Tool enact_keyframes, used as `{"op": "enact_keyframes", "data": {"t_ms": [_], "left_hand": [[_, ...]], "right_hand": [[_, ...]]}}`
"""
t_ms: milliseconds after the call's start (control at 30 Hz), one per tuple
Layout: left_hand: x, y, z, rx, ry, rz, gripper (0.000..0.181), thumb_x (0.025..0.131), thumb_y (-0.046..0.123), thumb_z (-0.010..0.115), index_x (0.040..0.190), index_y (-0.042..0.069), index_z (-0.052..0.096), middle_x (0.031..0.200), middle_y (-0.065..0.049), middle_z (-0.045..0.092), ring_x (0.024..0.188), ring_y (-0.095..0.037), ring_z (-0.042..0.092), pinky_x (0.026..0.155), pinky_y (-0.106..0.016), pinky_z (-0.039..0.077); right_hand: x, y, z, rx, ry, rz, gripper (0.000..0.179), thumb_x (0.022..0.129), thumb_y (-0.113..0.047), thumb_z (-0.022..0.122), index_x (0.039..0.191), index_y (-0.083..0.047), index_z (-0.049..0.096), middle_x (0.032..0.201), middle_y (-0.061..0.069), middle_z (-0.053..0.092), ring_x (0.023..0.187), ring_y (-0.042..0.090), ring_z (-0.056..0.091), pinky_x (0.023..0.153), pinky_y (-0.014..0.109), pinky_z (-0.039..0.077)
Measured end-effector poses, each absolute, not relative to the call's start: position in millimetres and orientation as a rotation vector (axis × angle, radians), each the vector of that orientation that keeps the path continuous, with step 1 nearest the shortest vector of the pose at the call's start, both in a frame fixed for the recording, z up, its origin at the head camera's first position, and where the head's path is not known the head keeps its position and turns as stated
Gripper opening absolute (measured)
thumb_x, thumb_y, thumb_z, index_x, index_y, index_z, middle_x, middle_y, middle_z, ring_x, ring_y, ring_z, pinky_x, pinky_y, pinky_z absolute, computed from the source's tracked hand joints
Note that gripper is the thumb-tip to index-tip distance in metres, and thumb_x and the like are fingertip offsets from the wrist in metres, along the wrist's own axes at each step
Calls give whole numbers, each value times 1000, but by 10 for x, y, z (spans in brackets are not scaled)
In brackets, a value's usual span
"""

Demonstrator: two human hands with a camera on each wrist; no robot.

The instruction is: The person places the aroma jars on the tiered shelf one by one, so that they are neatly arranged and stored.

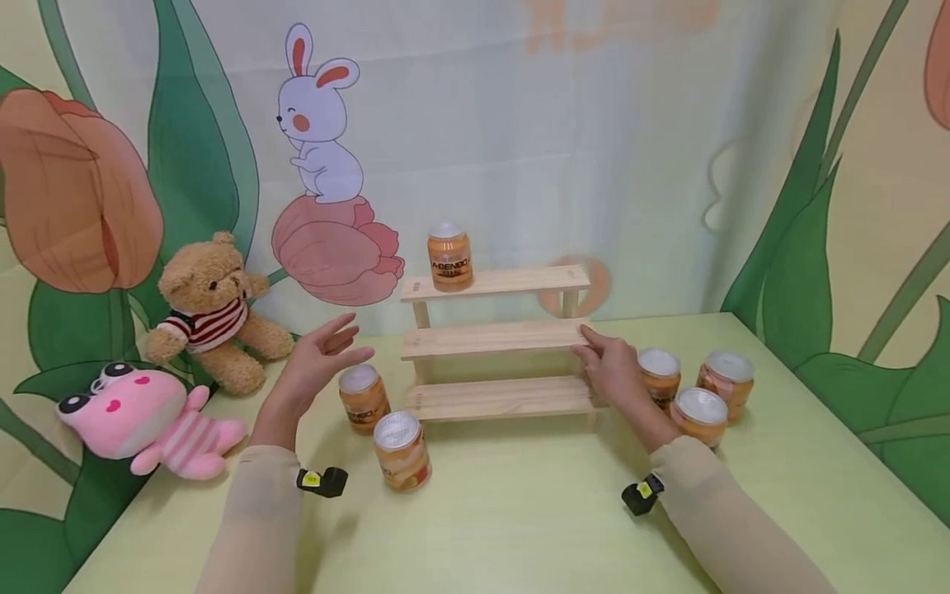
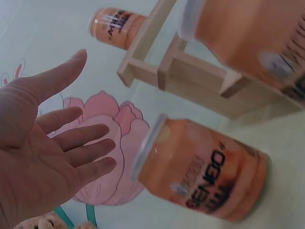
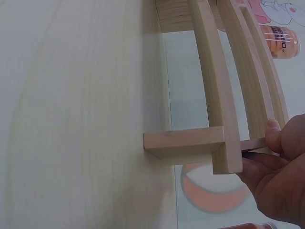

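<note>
A three-tier wooden display rack (image 1: 505,334) stands against the back cloth. At the right end of its middle tier, my right hand (image 1: 614,371) grips the board, also seen in the right wrist view, where the hand (image 3: 281,176) has its thumb against the wood. One orange-labelled jar (image 1: 449,260) with a pale lid sits at the left of the top tier. My left hand (image 1: 315,363) hovers with fingers extended and holds nothing. Just beside it, left of the rack, are a jar (image 1: 364,400) and a nearer jar (image 1: 402,452); both appear in the left wrist view.
Several similar jars, among them one in front (image 1: 699,417), are grouped right of the rack behind the right forearm. At left lie a teddy bear (image 1: 215,313) in a striped shirt and a pink plush toy (image 1: 156,421). Printed cloth walls enclose the pale green table (image 1: 519,511).
</note>
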State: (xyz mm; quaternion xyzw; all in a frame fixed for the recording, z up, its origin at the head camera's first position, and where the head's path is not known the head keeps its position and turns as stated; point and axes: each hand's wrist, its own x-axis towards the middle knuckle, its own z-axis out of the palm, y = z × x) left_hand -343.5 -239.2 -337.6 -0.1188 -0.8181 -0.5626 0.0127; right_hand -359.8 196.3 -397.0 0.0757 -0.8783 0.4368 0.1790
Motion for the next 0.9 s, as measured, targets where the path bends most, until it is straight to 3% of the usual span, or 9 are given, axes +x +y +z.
{"op": "enact_keyframes", "data": {"t_ms": [433,700,900], "left_hand": [[-3474,-2588,-3690,-486,-2648,-1761,82,93,22,74,159,11,27,159,-23,29,147,-41,23,114,-60,25],[-3564,-2687,-3926,-497,-2625,-1893,86,93,16,74,161,15,22,158,-23,31,141,-38,35,113,-57,28],[-3580,-2722,-4055,-455,-2609,-2037,90,93,10,73,162,14,15,152,-30,36,134,-37,44,110,-53,36]], "right_hand": [[-3580,1983,-3970,194,-2497,1194,48,103,-21,58,146,-1,48,95,23,71,51,11,48,46,22,38],[-3614,1964,-3987,212,-2491,1192,48,103,-20,59,145,0,49,98,23,72,51,11,49,46,22,39],[-3614,1963,-3988,202,-2484,1178,47,102,-20,60,144,0,49,100,23,72,52,12,50,47,23,40]]}}
